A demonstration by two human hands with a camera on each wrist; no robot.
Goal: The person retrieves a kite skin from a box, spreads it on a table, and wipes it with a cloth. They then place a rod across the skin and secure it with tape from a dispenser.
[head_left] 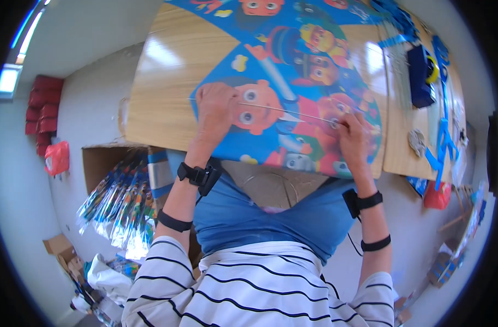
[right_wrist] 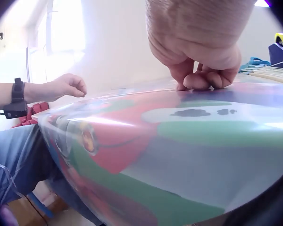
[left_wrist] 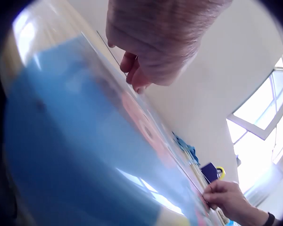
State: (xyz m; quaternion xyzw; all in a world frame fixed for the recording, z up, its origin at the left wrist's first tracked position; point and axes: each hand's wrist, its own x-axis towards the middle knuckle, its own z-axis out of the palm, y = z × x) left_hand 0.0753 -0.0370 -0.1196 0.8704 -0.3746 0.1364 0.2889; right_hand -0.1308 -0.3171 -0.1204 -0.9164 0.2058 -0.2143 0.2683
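Observation:
A thin, pale rod stretches between my two hands over a glossy cartoon-printed plastic sheet. My left hand grips the rod near one end, a short length sticking out past the fingers on the left. In the left wrist view its fingers are curled, held just above the sheet. At the other end my right hand pinches the rod between thumb and fingertips. The right wrist view shows those fingertips right at the sheet's surface. The sheet drapes over the table's near edge.
A wooden table carries the sheet. On its right side lie a dark blue box with a yellow ring, blue strips and a bundle of string. A cardboard box of packaged goods stands below left, near red packages.

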